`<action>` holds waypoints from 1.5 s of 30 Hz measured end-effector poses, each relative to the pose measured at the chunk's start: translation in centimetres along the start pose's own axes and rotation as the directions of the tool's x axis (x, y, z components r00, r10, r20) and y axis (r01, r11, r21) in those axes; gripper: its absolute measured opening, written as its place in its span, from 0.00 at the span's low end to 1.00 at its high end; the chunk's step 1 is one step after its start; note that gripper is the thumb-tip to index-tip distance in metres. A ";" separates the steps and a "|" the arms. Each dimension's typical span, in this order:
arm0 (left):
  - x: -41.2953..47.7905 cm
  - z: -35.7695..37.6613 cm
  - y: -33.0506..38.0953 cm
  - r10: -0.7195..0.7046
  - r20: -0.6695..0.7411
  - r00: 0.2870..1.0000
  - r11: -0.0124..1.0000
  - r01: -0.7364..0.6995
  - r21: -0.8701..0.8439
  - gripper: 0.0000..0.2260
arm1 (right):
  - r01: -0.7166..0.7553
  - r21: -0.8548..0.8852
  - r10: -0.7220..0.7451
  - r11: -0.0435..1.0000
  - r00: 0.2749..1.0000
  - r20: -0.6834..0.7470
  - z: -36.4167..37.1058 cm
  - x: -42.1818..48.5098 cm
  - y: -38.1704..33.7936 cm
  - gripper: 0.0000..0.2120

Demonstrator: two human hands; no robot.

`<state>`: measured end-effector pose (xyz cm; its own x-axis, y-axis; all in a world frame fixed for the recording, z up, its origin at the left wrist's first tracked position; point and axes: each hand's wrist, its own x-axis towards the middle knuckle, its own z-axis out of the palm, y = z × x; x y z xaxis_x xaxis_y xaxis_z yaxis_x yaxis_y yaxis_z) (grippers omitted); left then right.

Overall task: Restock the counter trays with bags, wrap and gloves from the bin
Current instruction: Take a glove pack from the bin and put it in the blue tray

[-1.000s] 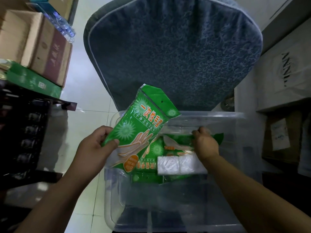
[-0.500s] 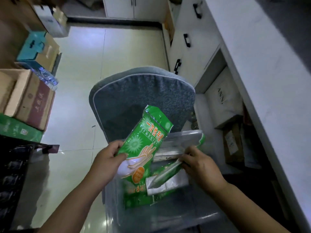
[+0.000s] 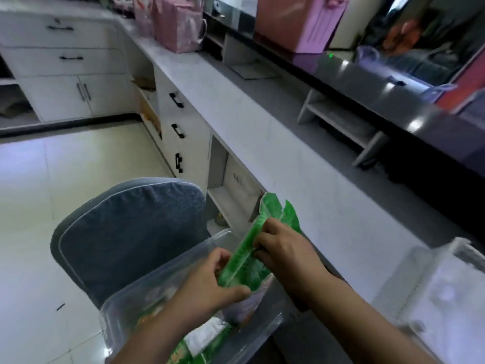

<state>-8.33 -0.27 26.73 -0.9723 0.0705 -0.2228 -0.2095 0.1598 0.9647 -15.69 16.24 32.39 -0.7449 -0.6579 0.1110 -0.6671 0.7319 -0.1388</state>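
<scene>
Green glove packs are held edge-on above the clear plastic bin. My left hand grips their lower end, thumb across the front. My right hand pinches their upper part, and green flaps stick up past its fingers. More green packs and a white packet lie in the bin on the blue padded chair. A clear counter tray stands blurred at the right on the white counter.
Pink bags and a pink basket stand at the counter's far end. A grey shelf riser sits below the dark upper ledge. White drawers with black handles line the left, above pale floor tiles.
My view has swung up from the bin to the counter. My right hand lifted a second pack out and brought it against the one in my left hand; both hands now hold them together.
</scene>
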 end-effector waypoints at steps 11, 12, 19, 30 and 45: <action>2.1 10.1 6.1 0.162 0.005 0.987 0.983 -0.160 -0.089 0.14 | -0.452 0.379 0.590 0.807 0.640 -0.493 -4.7 -12.7 7.0 0.35; 2.1 11.3 6.7 0.170 -0.002 0.985 0.978 -0.169 -0.120 0.15 | -0.497 0.448 0.668 0.743 0.591 -0.452 -4.6 -14.3 7.7 0.38; -0.3 23.4 10.5 0.195 0.165 0.967 0.883 -0.100 -0.458 0.19 | -0.282 0.938 0.890 0.202 0.452 -0.056 -7.8 -25.2 11.7 0.35; -4.6 44.9 15.3 0.109 0.470 0.876 0.959 0.031 -0.281 0.20 | -0.224 0.971 0.932 0.085 0.361 0.001 -13.4 -46.3 19.5 0.19; -4.4 66.2 20.0 0.093 0.419 0.903 0.937 0.063 -0.344 0.05 | -0.331 0.940 0.988 0.078 0.151 -0.029 -18.9 -62.9 26.4 0.11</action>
<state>-1.36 67.75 37.71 -0.8545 0.4909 -0.1702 -0.2928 -0.1843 0.9383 13.38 80.33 40.38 -0.7722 0.6287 -0.0917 0.2037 0.1082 -0.9730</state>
